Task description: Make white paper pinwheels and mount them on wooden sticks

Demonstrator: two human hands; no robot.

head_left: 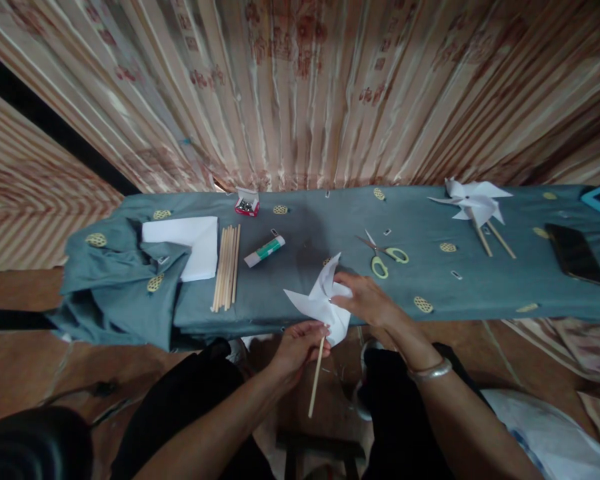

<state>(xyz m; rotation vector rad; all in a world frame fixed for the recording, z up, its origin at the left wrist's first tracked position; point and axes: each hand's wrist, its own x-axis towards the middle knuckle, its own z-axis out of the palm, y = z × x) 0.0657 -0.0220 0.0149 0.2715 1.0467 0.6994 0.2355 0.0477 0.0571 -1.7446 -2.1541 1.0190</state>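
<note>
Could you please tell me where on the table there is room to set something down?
The widest bare patch lies between the scissors and the phone, nearer than the resting pinwheels. A smaller one lies between the green-and-white tube and scissors, beyond the held pinwheel. The left is crowded with white paper, wooden sticks and that tube.

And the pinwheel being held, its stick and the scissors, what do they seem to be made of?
Pinwheel: probably paper, matte white, judging by its thin, curling blades.
Stick: likely bare wood, given its pale tan colour; the grain is too small to see.
Scissors: grey blades that look like metal; handles probably plastic, from their even yellow-green colour.
</note>
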